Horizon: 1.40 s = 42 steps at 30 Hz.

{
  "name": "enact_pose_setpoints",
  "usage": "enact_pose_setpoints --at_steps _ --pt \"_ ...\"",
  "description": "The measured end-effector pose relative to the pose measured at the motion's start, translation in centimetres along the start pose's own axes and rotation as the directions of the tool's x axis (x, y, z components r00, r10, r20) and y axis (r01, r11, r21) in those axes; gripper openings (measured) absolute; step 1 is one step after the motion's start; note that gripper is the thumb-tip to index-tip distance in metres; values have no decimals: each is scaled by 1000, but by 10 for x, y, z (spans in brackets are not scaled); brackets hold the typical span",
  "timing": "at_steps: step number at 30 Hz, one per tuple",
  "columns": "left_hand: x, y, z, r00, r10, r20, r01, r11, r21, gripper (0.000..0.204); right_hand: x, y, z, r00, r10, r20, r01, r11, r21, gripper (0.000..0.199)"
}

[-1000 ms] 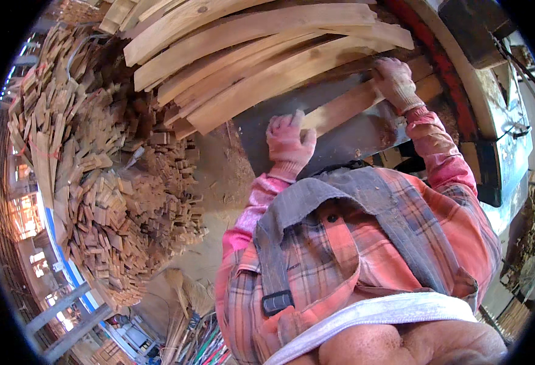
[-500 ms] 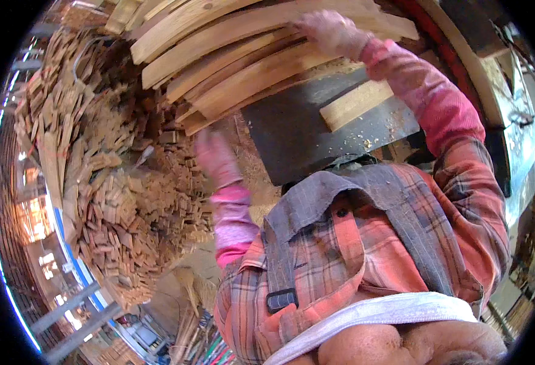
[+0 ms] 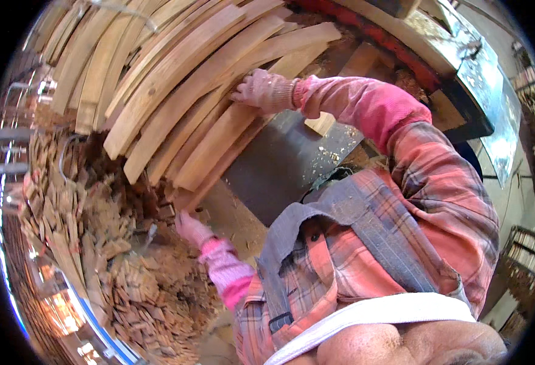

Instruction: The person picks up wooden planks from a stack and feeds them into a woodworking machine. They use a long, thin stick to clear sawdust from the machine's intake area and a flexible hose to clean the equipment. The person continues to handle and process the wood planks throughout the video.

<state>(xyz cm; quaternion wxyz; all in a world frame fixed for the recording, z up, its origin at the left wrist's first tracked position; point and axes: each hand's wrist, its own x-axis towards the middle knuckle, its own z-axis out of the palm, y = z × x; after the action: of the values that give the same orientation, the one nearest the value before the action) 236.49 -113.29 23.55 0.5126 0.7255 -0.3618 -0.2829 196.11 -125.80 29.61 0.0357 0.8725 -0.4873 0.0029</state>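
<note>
My right hand [image 3: 264, 91], in a pale pink knitted glove, lies over the near side of a stack of long wooden planks [image 3: 188, 97]. Its fingers bend over a plank's edge. At the near left end of the stack, my left hand [image 3: 192, 230] is closed at the end of the lowest wooden plank [image 3: 219, 167]; its fingertips are partly hidden. Below the stack is a dark flat metal plate [image 3: 273, 176], sprinkled with wood chips. A short wooden block [image 3: 320, 123] rests on it, partly covered by my right forearm.
To the left, a large heap of wood offcuts [image 3: 152, 292] rises beside more stacked planks [image 3: 97, 79]. A red beam [image 3: 377, 36] runs along the far right, next to a shiny metal sheet [image 3: 486, 85]. Sawdust [image 3: 243, 222] covers the ground near my left arm.
My view has turned, so the stack appears lower and further left. My right hand has shifted left along the planks. My left hand has come to the lowest plank's end.
</note>
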Motion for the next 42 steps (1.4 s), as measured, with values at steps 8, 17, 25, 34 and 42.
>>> enact_pose_setpoints --at_steps 8,17,25,34,42 --pt "-86 -15 21 976 118 184 -181 907 381 50 12 -14 22 996 75 -47 -73 996 53 53" --pt "-112 19 60 883 44 468 -393 617 682 64 1 -18 -21 999 -31 -9 31 1000 6 21" --pt "-69 29 86 775 314 548 -631 424 649 90 -12 -32 -48 1000 12 -23 -12 1000 7 18" --pt "-44 35 70 688 214 693 -712 379 591 79 -8 -54 -70 984 -9 -176 27 995 97 14" --pt "-69 61 41 751 97 653 -637 364 679 74 8 -66 -80 984 -30 -175 57 987 151 14"
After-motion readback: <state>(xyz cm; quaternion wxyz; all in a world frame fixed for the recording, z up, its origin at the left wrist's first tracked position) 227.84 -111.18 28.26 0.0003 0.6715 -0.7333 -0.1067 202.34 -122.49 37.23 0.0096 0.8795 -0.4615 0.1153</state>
